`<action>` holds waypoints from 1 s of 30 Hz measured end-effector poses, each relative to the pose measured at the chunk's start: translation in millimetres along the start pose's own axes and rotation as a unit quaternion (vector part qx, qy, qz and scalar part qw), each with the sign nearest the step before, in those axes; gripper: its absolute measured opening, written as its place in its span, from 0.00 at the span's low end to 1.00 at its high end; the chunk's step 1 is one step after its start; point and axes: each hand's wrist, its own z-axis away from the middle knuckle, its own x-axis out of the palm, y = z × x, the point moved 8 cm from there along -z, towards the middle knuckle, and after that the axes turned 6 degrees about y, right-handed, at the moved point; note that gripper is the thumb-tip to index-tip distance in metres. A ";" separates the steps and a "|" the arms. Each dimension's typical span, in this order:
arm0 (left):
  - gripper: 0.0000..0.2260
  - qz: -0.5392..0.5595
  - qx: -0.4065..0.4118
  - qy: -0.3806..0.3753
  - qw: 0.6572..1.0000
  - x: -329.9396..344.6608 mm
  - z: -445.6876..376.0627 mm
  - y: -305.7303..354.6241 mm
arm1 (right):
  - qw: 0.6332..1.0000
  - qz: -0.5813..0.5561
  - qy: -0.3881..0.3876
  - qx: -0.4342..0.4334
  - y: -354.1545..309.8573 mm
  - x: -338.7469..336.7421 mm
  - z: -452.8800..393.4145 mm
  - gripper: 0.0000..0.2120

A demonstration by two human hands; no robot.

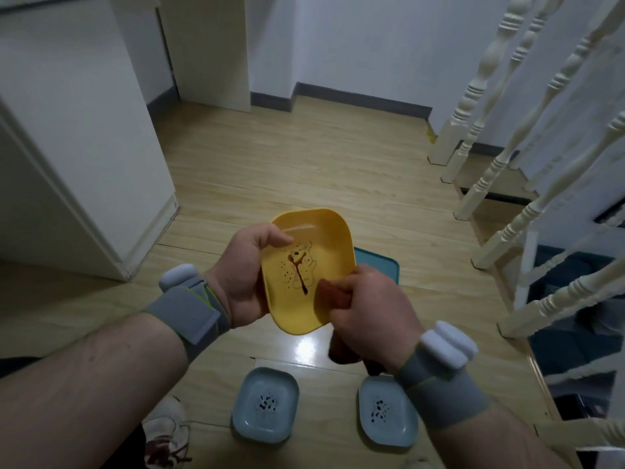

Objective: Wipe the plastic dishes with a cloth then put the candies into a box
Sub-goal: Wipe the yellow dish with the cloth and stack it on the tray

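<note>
My left hand (245, 280) grips the left rim of a yellow plastic dish (314, 238), held tilted above the floor. A dark brown smear (299, 272) runs across the cartoon print in its middle. My right hand (368, 309) is closed on a brown cloth (333, 292) that touches the dish's lower right part. More of the cloth hangs below that hand. Two pale blue dishes (265, 404) (387, 411) lie on the floor beneath, each with dark spots in the centre.
A teal tray or box (378, 262) lies on the wooden floor behind the yellow dish, mostly hidden. A white cabinet (84, 157) stands at the left. White stair balusters (527, 184) rise at the right. A shoe (165, 431) shows at the bottom left.
</note>
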 end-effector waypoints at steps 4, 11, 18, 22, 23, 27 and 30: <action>0.28 0.011 -0.019 0.011 1.000 -6.6 -2.9 -1.0 | 0.979 -0.176 0.038 0.091 13.1 -25.6 -5.9 0.09; 0.20 0.005 -0.042 0.002 0.999 6.1 -1.8 -17.8 | 0.959 -0.229 0.117 0.118 15.7 -31.4 -14.7 0.06; 0.26 0.029 -0.081 -0.010 0.996 11.5 -2.3 -36.0 | 0.993 -0.107 0.052 -0.022 -26.2 7.8 -4.2 0.21; 0.30 0.027 -0.098 0.020 0.995 2.4 -0.9 -39.7 | 0.990 -0.060 -0.021 -0.124 -43.8 16.8 10.7 0.25; 0.28 0.027 -0.097 0.024 0.995 1.7 -0.5 -38.7 | 0.989 -0.028 -0.032 -0.138 -44.6 16.6 12.8 0.24; 0.26 0.021 -0.066 0.019 0.997 3.2 -2.9 -30.0 | 0.983 0.046 -0.054 -0.167 -47.1 13.7 21.7 0.21; 0.25 -0.003 -0.038 0.021 0.999 4.5 -2.2 -23.5 | 0.984 0.050 -0.076 -0.151 -43.6 20.7 27.9 0.19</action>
